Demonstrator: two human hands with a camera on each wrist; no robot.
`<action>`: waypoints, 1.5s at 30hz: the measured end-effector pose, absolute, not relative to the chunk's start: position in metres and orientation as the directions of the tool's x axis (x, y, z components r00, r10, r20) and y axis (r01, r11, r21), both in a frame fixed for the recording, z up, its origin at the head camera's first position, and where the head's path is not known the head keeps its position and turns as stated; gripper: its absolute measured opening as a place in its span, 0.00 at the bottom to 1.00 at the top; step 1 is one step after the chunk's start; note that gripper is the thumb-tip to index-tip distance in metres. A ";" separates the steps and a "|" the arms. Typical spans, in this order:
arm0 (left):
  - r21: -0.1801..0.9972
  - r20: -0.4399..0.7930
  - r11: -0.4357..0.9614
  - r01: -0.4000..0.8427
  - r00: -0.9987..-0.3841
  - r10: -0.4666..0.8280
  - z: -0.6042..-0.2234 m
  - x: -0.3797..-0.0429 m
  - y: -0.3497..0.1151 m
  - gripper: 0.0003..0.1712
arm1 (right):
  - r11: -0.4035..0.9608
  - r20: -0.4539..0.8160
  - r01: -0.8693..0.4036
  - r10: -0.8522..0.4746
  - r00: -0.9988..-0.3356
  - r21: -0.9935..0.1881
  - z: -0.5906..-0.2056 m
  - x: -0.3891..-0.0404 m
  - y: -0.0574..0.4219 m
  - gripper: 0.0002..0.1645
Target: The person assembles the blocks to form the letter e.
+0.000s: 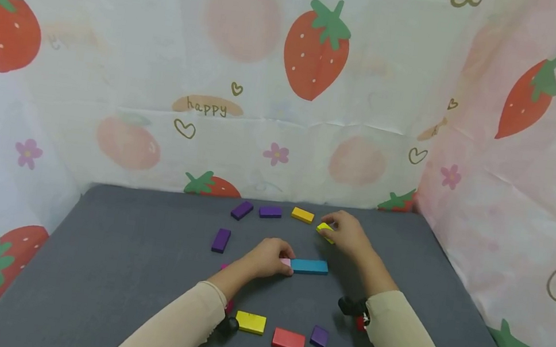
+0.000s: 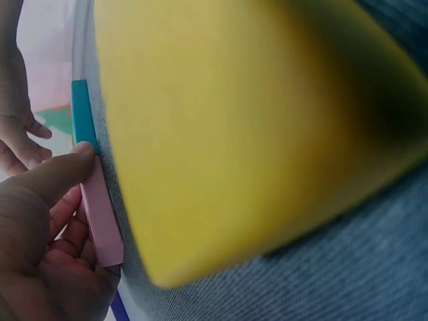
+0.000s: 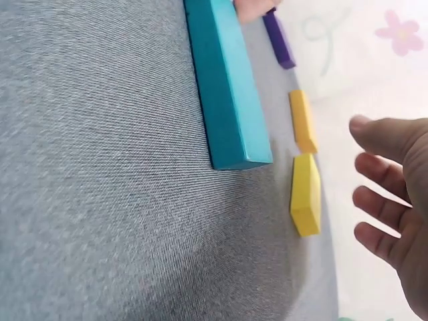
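In the head view, my left hand is at the middle of the grey table, holding a pink block between thumb and fingers. End to end with it lies a longer blue block. The left wrist view shows the thumb at the joint between the pink block and the blue one, fingers along the far side. Farther back on the right, my right hand is over a small yellow block. In the right wrist view its spread fingers stand apart from that yellow block.
Along the back lie purple blocks and an orange block. Nearer me are a yellow block, a red block and a small purple block. My forearms partly cover magenta and red blocks. A strawberry-print cloth surrounds the table.
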State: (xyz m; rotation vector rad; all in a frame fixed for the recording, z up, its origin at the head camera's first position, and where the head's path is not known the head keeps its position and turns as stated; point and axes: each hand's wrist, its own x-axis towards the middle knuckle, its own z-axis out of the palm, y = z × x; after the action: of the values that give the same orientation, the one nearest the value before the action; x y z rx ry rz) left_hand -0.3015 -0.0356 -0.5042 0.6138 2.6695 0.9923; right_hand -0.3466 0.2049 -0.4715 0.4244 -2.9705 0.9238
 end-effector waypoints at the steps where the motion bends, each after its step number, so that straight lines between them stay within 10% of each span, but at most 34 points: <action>1: 0.662 -0.065 0.684 0.306 -0.886 0.459 -0.504 -0.301 -0.035 0.15 | 0.795 0.078 -0.242 -0.240 -0.968 -0.557 -0.472 -0.347 0.205 0.21; 45: 0.664 -0.091 0.698 0.268 -0.898 0.431 -0.503 -0.299 -0.034 0.14 | 0.800 -0.010 -0.043 -0.060 -0.998 -0.599 -0.504 -0.351 0.208 0.27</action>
State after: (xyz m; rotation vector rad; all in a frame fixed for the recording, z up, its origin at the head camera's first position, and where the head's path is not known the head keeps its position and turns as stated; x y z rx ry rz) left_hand -0.2987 -0.0339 -0.5030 0.5593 2.6683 0.9881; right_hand -0.3509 0.2081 -0.5037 0.0859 -3.0071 0.9989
